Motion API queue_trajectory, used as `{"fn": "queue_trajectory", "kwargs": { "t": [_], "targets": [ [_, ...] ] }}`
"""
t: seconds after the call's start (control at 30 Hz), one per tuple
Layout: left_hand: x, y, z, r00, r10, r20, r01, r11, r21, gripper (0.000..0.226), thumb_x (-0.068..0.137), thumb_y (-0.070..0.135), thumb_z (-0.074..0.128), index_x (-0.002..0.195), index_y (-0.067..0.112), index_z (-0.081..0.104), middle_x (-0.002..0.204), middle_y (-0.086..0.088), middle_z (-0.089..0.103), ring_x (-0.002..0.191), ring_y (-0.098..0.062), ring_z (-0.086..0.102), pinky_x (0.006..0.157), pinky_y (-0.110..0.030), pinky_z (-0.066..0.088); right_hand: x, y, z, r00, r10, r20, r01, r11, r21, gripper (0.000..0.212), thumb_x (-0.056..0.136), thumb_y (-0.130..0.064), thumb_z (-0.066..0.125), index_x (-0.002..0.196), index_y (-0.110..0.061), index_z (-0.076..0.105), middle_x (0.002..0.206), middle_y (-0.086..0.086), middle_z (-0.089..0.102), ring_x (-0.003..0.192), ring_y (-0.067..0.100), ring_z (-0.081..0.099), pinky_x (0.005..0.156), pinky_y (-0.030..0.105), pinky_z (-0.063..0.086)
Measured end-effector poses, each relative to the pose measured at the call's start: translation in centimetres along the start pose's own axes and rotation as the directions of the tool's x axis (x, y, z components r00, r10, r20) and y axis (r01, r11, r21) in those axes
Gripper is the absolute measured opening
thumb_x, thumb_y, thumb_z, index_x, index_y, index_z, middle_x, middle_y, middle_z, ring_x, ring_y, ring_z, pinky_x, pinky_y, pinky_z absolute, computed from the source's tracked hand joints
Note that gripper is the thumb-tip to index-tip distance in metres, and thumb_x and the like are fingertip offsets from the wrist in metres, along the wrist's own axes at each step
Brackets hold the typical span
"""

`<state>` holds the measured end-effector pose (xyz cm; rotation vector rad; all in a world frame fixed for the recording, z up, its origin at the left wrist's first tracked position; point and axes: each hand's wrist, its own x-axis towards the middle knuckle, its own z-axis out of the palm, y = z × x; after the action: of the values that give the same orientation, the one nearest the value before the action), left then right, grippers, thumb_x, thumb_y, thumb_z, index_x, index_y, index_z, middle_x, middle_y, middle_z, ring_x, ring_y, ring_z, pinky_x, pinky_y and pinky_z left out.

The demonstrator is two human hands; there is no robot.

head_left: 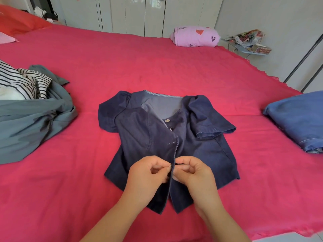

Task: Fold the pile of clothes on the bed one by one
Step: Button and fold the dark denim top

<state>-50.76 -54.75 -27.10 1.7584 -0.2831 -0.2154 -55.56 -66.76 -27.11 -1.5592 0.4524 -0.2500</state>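
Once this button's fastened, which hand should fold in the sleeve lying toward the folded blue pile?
Right, probably. The right hand pinches the denim top at its front edge, on the same side as the sleeve; the left hand would have to cross over it.

Far across from me sits a lilac heart-print bundle, pale wardrobe doors behind it, a cluttered side table off right.

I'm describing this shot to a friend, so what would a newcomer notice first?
The bright pink bed sheet fills the view, with a dark blue blouse spread flat at its middle. Low on its front, the left hand and right hand pinch its front edges together. A grey and striped pile lies at the left.
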Motion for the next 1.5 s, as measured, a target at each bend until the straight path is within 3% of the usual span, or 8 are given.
{"fn": "queue_trajectory", "kwargs": {
  "t": [0.23, 0.43, 0.63, 0.83, 0.93, 1.07, 1.23, 1.5],
  "targets": [
    [0.0, -0.7, 0.5, 0.958, 0.283, -0.044, -0.247, 0.896, 0.37, 0.014, 0.076, 0.01, 0.072, 0.069, 0.021, 0.068, 0.066, 0.009, 0.055, 0.07, -0.004, 0.058, 0.064, -0.013, 0.045, 0.6, 0.3, -0.1, 0.989, 0.125, 0.079, -0.138, 0.971, 0.194, 0.014, 0.082, -0.009, 0.067, 0.096, -0.01, 0.067, 0.088, 0.017, 0.071, 0.088, 0.031, 0.068, 0.086, 0.042, 0.053],
    [0.6, 0.6, 0.3, 0.989, -0.139, -0.045, 0.134, 0.986, -0.095, 0.017, 0.079, -0.002, 0.066, 0.067, 0.011, 0.068, 0.058, 0.002, 0.064, 0.049, -0.004, 0.059, 0.051, -0.015, 0.048, 0.7, 0.2, 0.0, 0.989, 0.111, 0.095, -0.127, 0.974, 0.187, 0.018, 0.085, 0.004, 0.058, 0.096, -0.008, 0.066, 0.083, 0.017, 0.07, 0.079, 0.029, 0.066, 0.08, 0.042, 0.053],
    [1.4, 0.9, -0.4, 0.878, -0.429, 0.212, 0.477, 0.759, -0.442, 0.015, 0.084, -0.005, 0.059, 0.072, 0.001, 0.065, 0.061, -0.004, 0.063, 0.046, -0.006, 0.052, 0.046, -0.015, 0.047, 0.9, 0.0, 0.2, 0.989, 0.037, 0.142, -0.033, 0.999, -0.031, 0.03, 0.085, 0.009, 0.052, 0.097, -0.015, 0.066, 0.08, 0.003, 0.071, 0.077, 0.016, 0.067, 0.07, 0.027, 0.053],
    [2.7, 0.6, 0.0, 0.981, -0.193, 0.035, 0.19, 0.979, 0.069, 0.005, 0.085, 0.018, 0.064, 0.08, 0.018, 0.063, 0.072, 0.004, 0.063, 0.056, -0.004, 0.055, 0.056, -0.019, 0.048, 1.1, -0.4, 0.1, 0.982, 0.01, 0.188, 0.072, 0.903, -0.424, 0.02, 0.08, -0.005, 0.063, 0.086, -0.024, 0.066, 0.075, -0.001, 0.068, 0.067, 0.016, 0.059, 0.072, 0.029, 0.051],
    [3.9, 0.9, 0.6, 0.998, -0.011, -0.062, 0.02, 0.988, 0.154, 0.013, 0.078, 0.031, 0.07, 0.086, 0.028, 0.059, 0.084, 0.01, 0.061, 0.068, -0.001, 0.054, 0.067, -0.013, 0.044, 1.2, -1.0, 0.0, 0.958, -0.007, 0.287, 0.174, 0.808, -0.563, 0.021, 0.082, -0.009, 0.06, 0.069, -0.026, 0.06, 0.061, -0.006, 0.054, 0.056, 0.004, 0.045, 0.061, 0.021, 0.042],
    [5.5, -0.4, 1.7, 0.996, 0.072, -0.047, -0.047, 0.909, 0.415, 0.027, 0.078, 0.038, 0.069, 0.1, 0.032, 0.055, 0.09, 0.015, 0.051, 0.076, -0.001, 0.049, 0.069, -0.018, 0.039, 2.2, -2.8, -0.9, 0.88, 0.072, 0.47, 0.311, 0.66, -0.684, 0.018, 0.088, -0.013, 0.053, 0.091, -0.019, 0.069, 0.082, -0.003, 0.067, 0.071, 0.006, 0.054, 0.068, 0.013, 0.039],
    [6.6, -1.1, 1.9, 0.995, 0.088, -0.041, -0.055, 0.858, 0.51, 0.016, 0.087, 0.023, 0.057, 0.101, 0.023, 0.064, 0.091, 0.01, 0.065, 0.092, -0.013, 0.057, 0.081, -0.03, 0.046, 5.9, -3.1, -0.3, 0.956, -0.248, 0.16, 0.284, 0.624, -0.728, 0.023, 0.088, -0.008, 0.053, 0.096, -0.024, 0.068, 0.095, -0.013, 0.066, 0.089, 0.002, 0.057, 0.072, 0.001, 0.036],
    [6.9, -1.6, 1.6, 0.992, 0.078, -0.101, -0.021, 0.881, 0.473, 0.019, 0.09, 0.011, 0.046, 0.099, 0.008, 0.063, 0.09, -0.005, 0.06, 0.086, -0.018, 0.052, 0.072, -0.025, 0.036, 8.4, -0.1, 0.9, 0.98, -0.173, 0.095, 0.175, 0.537, -0.825, 0.019, 0.086, -0.028, 0.061, 0.103, -0.019, 0.059, 0.102, -0.002, 0.059, 0.093, 0.015, 0.056, 0.079, 0.026, 0.044]
  ]
}}
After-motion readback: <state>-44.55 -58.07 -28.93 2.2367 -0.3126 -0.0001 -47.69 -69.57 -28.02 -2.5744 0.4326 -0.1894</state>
